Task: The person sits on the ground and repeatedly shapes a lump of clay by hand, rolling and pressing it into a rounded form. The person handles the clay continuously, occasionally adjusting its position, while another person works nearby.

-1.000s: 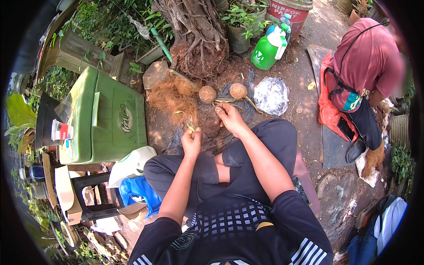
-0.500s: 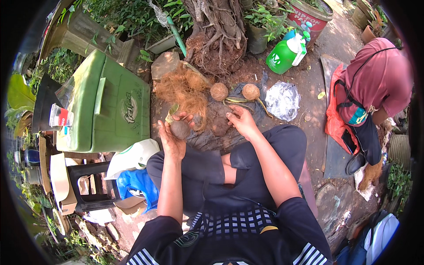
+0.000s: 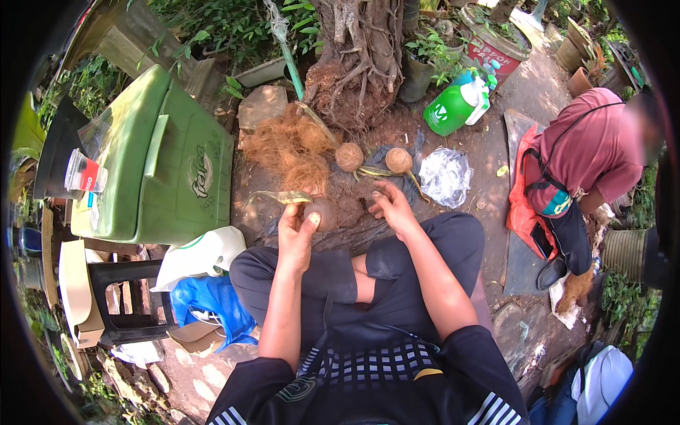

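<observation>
My left hand (image 3: 296, 237) is closed round a smooth brown soil ball (image 3: 324, 212), thumb on its near side. A long yellow-green leaf (image 3: 280, 197) reaches leftward from the ball over my fingers. My right hand (image 3: 393, 209) is held a little way to the right with fingers apart and slightly curled, nothing visible in it. Between the hands lies loose dark soil (image 3: 354, 202) on black plastic sheeting. Beyond are two balls wrapped in fibre, one (image 3: 348, 156) left of the other (image 3: 399, 160), with long leaves beside them. Loose coconut fibre (image 3: 283, 145) is heaped at far left.
A green cool box (image 3: 188, 156) stands left, a plastic cup (image 3: 85, 172) on its lid. Crumpled clear plastic (image 3: 445, 177) and a green spray bottle (image 3: 453, 106) are at right. A tree trunk (image 3: 361, 57) rises ahead. Another person (image 3: 581, 142) crouches far right.
My left hand has turned and moved inward to the right, so its thumb now lies over the soil ball and the leaf points left. My right hand stays nearly in place, its fingers spread more.
</observation>
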{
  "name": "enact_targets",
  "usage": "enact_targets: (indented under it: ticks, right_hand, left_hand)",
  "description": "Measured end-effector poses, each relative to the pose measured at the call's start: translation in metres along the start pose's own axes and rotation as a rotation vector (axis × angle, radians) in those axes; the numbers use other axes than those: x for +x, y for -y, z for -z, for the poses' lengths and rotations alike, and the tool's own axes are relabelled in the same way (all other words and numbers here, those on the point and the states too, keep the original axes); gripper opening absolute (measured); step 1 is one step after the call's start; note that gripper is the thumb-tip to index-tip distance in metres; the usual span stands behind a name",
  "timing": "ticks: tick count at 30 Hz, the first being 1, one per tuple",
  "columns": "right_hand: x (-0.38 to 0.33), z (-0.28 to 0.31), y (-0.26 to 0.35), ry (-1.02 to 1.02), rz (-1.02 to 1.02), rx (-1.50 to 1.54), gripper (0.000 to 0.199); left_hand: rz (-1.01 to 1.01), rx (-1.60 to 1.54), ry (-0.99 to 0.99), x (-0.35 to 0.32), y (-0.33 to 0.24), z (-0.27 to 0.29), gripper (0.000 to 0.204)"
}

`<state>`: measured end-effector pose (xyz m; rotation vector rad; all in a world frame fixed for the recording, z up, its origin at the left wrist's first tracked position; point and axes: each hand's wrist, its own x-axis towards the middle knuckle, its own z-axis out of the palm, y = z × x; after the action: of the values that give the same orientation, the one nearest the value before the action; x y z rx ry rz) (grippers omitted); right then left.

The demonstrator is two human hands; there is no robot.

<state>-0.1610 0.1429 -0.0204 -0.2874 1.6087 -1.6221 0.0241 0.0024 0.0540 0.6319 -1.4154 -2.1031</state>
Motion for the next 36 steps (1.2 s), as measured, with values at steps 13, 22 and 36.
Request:
enact_targets:
  ticks: [13, 22, 36]
  right_hand:
    - [-0.079, -0.066, 0.059, -0.047, 0.59, 0.039, 0.034]
    - [-0.089, -0.093, 0.056, 0.088, 0.92, -0.77, 0.038]
    - [-0.06, -0.081, 0.035, 0.146, 0.729, -0.021, 0.069]
  left_hand:
    - [-0.227, 0.114, -0.039, -0.014, -0.001, -0.016, 0.063]
    - [-0.197, -0.426, -0.008, -0.022, 0.009, -0.037, 0.072]
    - [-0.343, 0.129, 0.012, 0.003, -0.001, -0.069, 0.049]
